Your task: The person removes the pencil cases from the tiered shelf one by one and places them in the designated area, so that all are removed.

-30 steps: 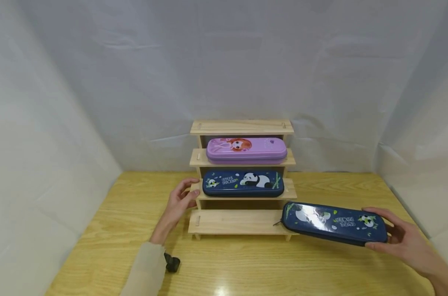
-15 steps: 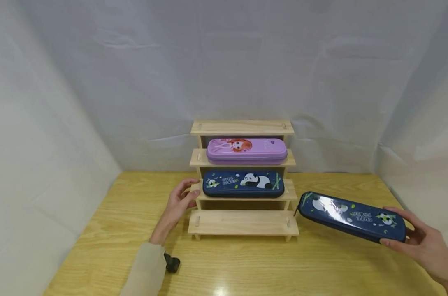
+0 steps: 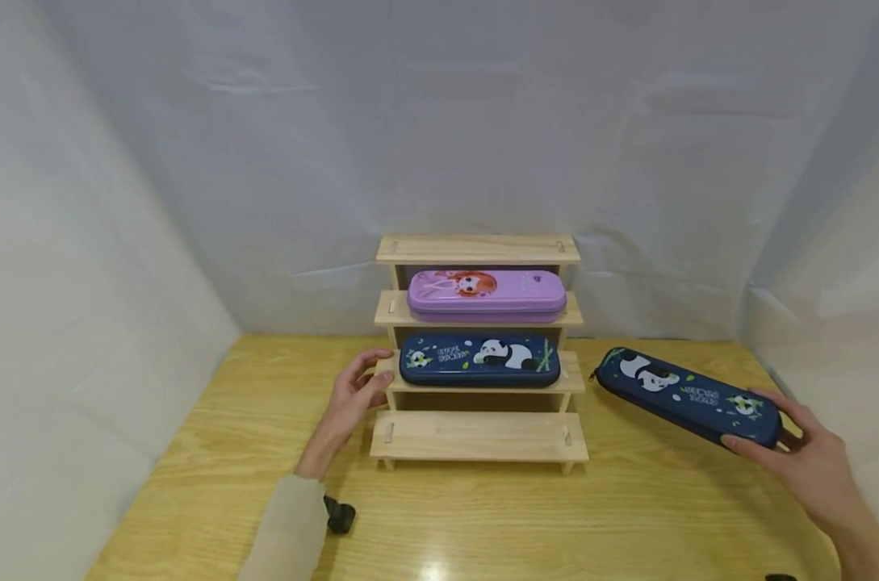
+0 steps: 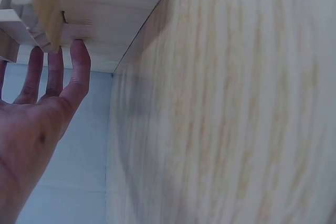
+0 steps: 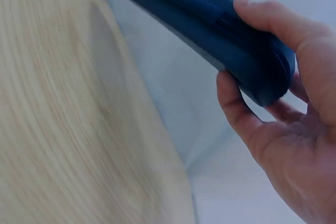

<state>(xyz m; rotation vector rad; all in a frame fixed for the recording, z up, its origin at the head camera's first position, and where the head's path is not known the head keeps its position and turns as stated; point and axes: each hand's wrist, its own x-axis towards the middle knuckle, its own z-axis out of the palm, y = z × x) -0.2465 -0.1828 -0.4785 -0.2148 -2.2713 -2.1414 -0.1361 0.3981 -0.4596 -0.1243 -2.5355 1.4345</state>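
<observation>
A blue pencil case (image 3: pixel 689 397) with a panda print hangs in the air right of the wooden tiered shelf (image 3: pixel 475 436). My right hand (image 3: pixel 809 460) grips its right end between thumb and fingers; its zip-pull end points left toward the shelf. In the right wrist view the same pencil case (image 5: pixel 205 30) shows its dark underside and zip edge. My left hand (image 3: pixel 352 395) touches the left end of the second tier from the bottom; in the left wrist view the fingers (image 4: pixel 79 69) lie nearly straight against the shelf's side panel (image 4: pixel 105 14).
Another blue panda pencil case (image 3: pixel 479 361) lies on that same tier, and a purple one with a cartoon girl (image 3: pixel 487 295) lies one tier higher. A small black object (image 3: pixel 340 516) sits by the left sleeve (image 3: pixel 286 524). White cloth (image 3: pixel 483 145) surrounds the wooden table (image 3: pixel 468 516).
My right hand has carried the blue pencil case right, off the bottom tier's end, then farther back, turning it more diagonal. The left hand keeps its place on the shelf.
</observation>
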